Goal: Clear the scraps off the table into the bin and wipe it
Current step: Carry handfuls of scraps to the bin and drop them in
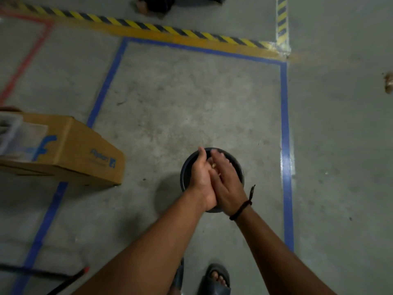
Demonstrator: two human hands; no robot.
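bin (238, 167) mostly hidden under cupped hands (214, 182)

Both hands cover most of the bin (185, 167) at lower centre, hiding its inside. The pale scraps (213, 165) between the palms are too small to identify. The cardboard box (70, 150) runs off the left edge.

Single head view, worn high, looking steeply down along both outstretched forearms to the concrete floor (191, 99). Wide-angle: blue tape lines (284, 145) bow outward. Hands sit centre frame, near the lens; a sandalled foot (217, 277) marks the bottom edge. No second view.
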